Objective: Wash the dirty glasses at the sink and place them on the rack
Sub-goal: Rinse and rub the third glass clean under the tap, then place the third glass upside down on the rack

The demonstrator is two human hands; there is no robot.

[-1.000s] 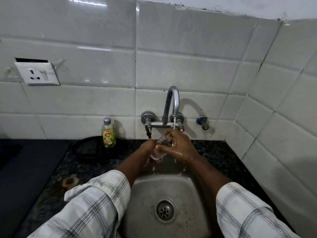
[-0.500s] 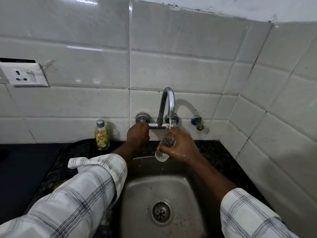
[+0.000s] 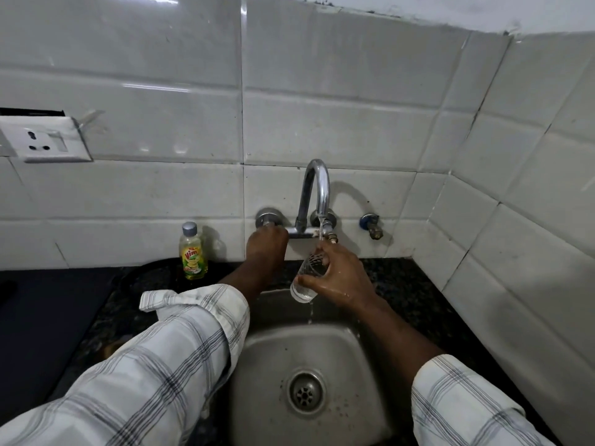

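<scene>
A clear drinking glass [image 3: 306, 278] is tilted under the chrome tap [image 3: 317, 191], and a thin stream of water runs into it and spills over into the steel sink [image 3: 354, 365]. My right hand [image 3: 341, 278] grips the glass around its side, above the sink's back edge. My left hand [image 3: 265, 249] is closed over the tap's left knob against the wall; the knob itself is mostly hidden beneath it. No rack is in view.
A bottle of yellow dish soap [image 3: 192, 252] stands on the dark stone counter [image 3: 402, 284] left of the tap. A second small valve [image 3: 372, 225] sticks out of the tiles at right. A wall socket [image 3: 45, 141] is at far left. A tiled side wall closes in on the right.
My left hand left the glass and went up to the tap's left knob. My right hand alone now holds the glass under the stream.
</scene>
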